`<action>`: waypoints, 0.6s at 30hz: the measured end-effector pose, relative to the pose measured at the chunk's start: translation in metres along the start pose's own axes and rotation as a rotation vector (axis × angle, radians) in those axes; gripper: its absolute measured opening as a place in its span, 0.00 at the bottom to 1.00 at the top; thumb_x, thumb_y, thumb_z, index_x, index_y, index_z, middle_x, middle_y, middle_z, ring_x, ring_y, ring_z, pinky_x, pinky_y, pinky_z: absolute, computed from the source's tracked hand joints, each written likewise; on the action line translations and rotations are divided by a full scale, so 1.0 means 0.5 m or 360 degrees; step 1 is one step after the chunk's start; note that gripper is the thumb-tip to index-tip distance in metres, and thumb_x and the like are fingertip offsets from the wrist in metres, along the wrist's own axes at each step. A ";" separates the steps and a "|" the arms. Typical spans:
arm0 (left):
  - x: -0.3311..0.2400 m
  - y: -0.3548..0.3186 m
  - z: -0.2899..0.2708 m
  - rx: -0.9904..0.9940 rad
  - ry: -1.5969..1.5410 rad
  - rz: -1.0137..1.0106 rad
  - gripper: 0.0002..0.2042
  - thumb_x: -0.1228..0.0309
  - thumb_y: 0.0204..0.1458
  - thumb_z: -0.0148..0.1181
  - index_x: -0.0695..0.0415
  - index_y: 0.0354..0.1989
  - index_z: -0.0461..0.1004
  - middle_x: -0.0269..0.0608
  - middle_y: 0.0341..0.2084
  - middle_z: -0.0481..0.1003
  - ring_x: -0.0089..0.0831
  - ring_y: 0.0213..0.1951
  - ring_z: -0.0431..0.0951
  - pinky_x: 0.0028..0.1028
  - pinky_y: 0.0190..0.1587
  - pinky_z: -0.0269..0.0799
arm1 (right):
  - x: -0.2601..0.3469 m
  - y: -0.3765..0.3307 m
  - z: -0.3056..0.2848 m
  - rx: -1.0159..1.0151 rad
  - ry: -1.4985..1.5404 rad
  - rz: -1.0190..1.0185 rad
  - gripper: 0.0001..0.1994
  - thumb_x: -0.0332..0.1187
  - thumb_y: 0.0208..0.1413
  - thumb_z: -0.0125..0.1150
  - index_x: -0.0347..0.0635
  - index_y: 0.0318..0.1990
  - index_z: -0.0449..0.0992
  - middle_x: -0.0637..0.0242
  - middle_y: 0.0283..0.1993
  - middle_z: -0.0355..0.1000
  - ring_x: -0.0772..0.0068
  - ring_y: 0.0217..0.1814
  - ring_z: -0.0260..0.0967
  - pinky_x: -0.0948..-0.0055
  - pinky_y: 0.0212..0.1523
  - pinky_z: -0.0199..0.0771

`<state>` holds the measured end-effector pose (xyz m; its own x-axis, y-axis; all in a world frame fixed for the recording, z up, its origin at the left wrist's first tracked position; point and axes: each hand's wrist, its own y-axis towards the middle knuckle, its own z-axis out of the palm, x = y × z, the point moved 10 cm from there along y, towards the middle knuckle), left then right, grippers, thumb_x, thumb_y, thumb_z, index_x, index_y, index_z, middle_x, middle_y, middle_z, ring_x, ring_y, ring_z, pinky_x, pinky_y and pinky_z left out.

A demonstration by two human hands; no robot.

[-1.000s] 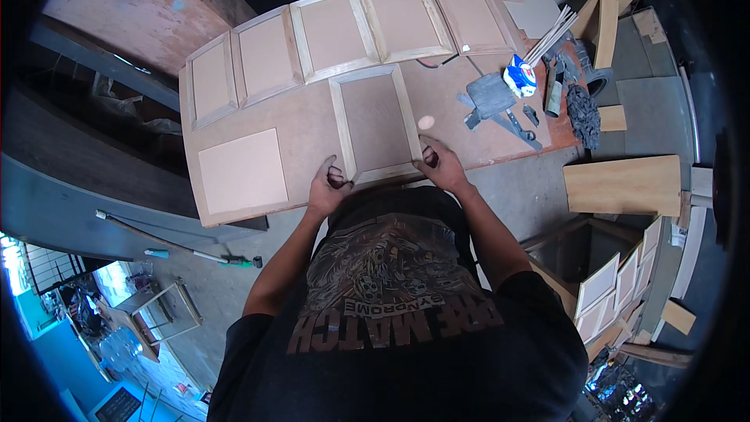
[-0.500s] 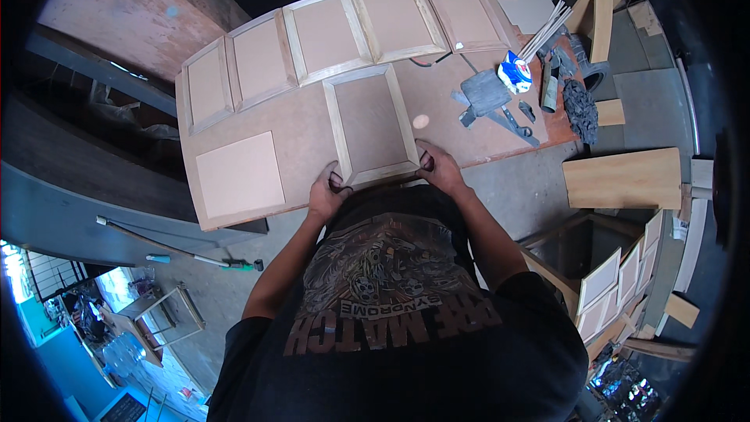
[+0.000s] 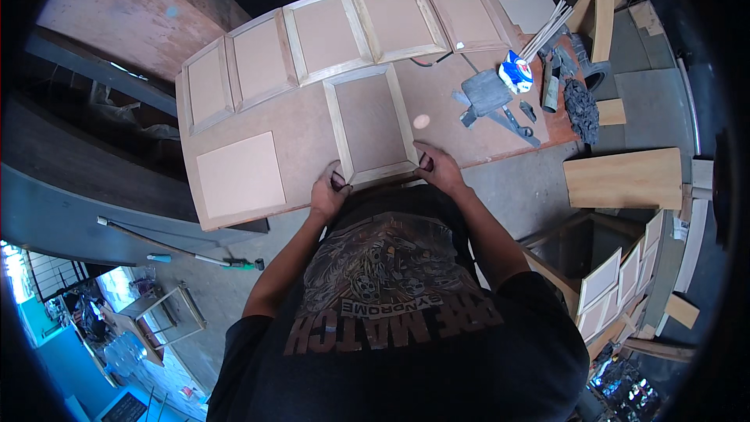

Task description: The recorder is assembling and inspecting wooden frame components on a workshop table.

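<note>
A wooden frame (image 3: pixel 339 130) stands out on the workbench in front of me, its near edge close to my shirt. Inside it shows a flat brown panel surface (image 3: pixel 370 125). My left hand (image 3: pixel 330 189) grips the near left corner with curled fingers. At the near right corner, my right hand (image 3: pixel 441 169) has its fingers bent around the frame's side. Beyond the frame, several similar framed panels (image 3: pixel 326 31) lie side by side along the bench's far edge. To the left is a loose, plain rectangular panel (image 3: pixel 239 175).
The brown workbench (image 3: pixel 297 121) carries a dark flat block (image 3: pixel 486 91), a blue-and-white packet (image 3: pixel 516 72), a bundle of thin sticks (image 3: pixel 548 31) and a dark crumpled cloth (image 3: pixel 580 109) on the right. Boards (image 3: pixel 623 178) lie beyond its right end. A hose (image 3: pixel 160 240) lies at left.
Both hands have shifted very slightly at the near corners, their fingers curling a little differently. The frame and the things on the bench stay in place.
</note>
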<state>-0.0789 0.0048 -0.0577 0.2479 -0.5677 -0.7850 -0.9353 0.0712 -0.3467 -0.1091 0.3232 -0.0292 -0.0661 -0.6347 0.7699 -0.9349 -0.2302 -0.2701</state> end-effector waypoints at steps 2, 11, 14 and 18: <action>0.005 0.000 0.000 -0.0004 -0.0011 -0.0033 0.38 0.74 0.48 0.75 0.55 0.70 0.68 0.40 0.32 0.78 0.33 0.35 0.80 0.33 0.46 0.79 | 0.044 -0.003 -0.015 0.0004 -0.0089 -0.0094 0.41 0.27 0.47 0.77 0.55 0.73 0.70 0.64 0.40 0.71 0.66 0.37 0.75 0.65 0.45 0.80; -0.002 -0.002 -0.003 -0.0031 -0.0004 -0.0042 0.36 0.74 0.48 0.75 0.53 0.69 0.69 0.39 0.31 0.78 0.33 0.34 0.80 0.33 0.45 0.80 | 0.061 0.001 0.004 0.0234 -0.0509 -0.0097 0.40 0.31 0.49 0.77 0.67 0.71 0.71 0.58 0.60 0.60 0.49 0.61 0.69 0.55 0.65 0.74; -0.005 0.000 -0.004 -0.0034 0.0007 -0.0046 0.35 0.74 0.48 0.75 0.51 0.68 0.70 0.40 0.31 0.78 0.34 0.34 0.81 0.34 0.45 0.80 | 0.073 0.006 0.005 0.0233 -0.0546 -0.0168 0.38 0.29 0.49 0.77 0.65 0.70 0.73 0.60 0.59 0.59 0.52 0.59 0.69 0.57 0.64 0.75; -0.020 0.001 -0.006 -0.0041 0.0111 -0.0032 0.35 0.73 0.47 0.76 0.51 0.67 0.70 0.40 0.31 0.79 0.38 0.35 0.82 0.36 0.47 0.80 | 0.080 0.016 0.011 0.0317 -0.0537 -0.0191 0.35 0.32 0.49 0.77 0.62 0.67 0.75 0.58 0.58 0.61 0.50 0.62 0.68 0.57 0.66 0.73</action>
<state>-0.0825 0.0079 -0.0485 0.2492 -0.6247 -0.7400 -0.9367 0.0387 -0.3481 -0.1170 0.2920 -0.0040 0.1883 -0.7935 0.5787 -0.8410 -0.4346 -0.3223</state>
